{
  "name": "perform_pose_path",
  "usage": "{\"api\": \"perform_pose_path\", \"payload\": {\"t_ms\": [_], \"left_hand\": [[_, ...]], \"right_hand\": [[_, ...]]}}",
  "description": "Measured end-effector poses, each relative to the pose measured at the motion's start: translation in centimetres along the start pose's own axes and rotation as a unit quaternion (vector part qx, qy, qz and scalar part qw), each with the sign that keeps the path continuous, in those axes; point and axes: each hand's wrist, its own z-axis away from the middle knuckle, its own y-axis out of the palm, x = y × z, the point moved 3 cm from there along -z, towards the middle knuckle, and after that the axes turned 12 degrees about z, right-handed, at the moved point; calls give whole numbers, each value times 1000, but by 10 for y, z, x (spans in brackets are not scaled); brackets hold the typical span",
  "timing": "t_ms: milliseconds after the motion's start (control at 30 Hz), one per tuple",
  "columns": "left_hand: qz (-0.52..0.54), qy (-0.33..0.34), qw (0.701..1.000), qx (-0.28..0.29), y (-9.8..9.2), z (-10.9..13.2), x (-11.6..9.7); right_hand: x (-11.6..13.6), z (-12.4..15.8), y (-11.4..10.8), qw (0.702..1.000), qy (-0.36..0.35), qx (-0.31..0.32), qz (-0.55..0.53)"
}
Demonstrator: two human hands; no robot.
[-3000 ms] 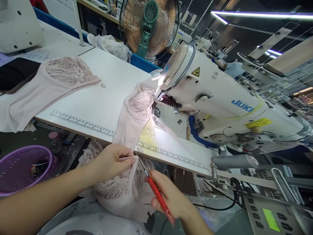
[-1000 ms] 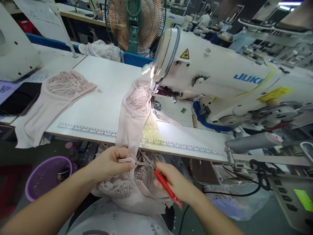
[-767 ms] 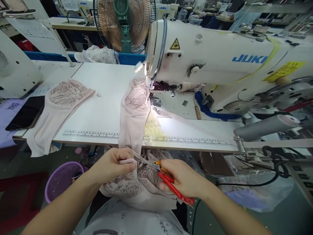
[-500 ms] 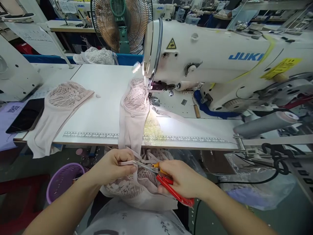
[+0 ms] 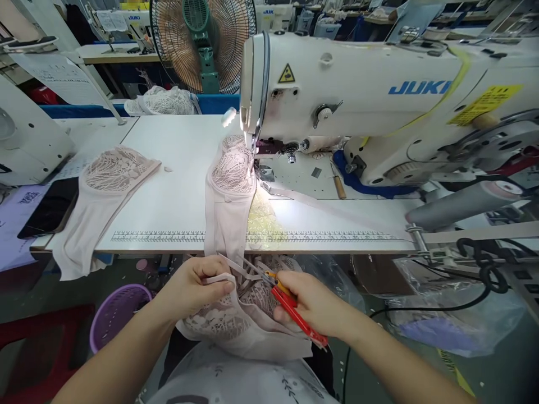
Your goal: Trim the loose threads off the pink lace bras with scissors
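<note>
My left hand (image 5: 206, 286) pinches the edge strip of a pale pink lace bra piece (image 5: 223, 325) that lies over my lap. In my right hand (image 5: 305, 300) are small scissors with red and orange handles (image 5: 290, 311), their blades beside the narrow strap (image 5: 240, 269) close to my left fingers. Whether the blades touch the strap is hard to see. Another pink lace bra piece (image 5: 229, 185) lies under the needle of the JUKI sewing machine (image 5: 345, 90) and hangs over the table's front edge.
A similar lace piece (image 5: 112, 179) lies at the table's left beside a black phone (image 5: 50, 207). A printed ruler (image 5: 160, 236) runs along the front edge. Below stand a purple basket (image 5: 113, 314) and a red stool (image 5: 59, 342). A fan (image 5: 204, 45) is behind the table.
The scissors have turned, their blades now pointing more upward and away from my left fingers. My left hand still holds the strip. The whole view has shifted slightly.
</note>
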Motion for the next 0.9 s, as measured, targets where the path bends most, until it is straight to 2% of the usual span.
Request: {"api": "perform_pose_path", "payload": {"t_ms": [67, 167, 267, 400, 533, 700, 900], "left_hand": [[7, 14, 999, -29, -2, 1, 0], [12, 25, 996, -85, -7, 4, 3], [49, 3, 985, -163, -13, 8, 10], [116, -12, 959, -258, -18, 16, 14], [136, 5, 933, -332, -21, 23, 13], [161, 8, 925, -345, -24, 26, 19], [163, 59, 936, -306, -26, 31, 20]], "right_hand": [[3, 0, 2, 998, 6, -42, -43], [14, -3, 12, 986, -35, -100, -130], [21, -7, 32, 977, -64, -113, -168], [18, -9, 58, 987, -43, -95, -123], [13, -3, 66, 987, -53, -143, -58], [10, 8, 68, 966, -81, -245, -3], [8, 17, 70, 953, -131, -272, 34]]}}
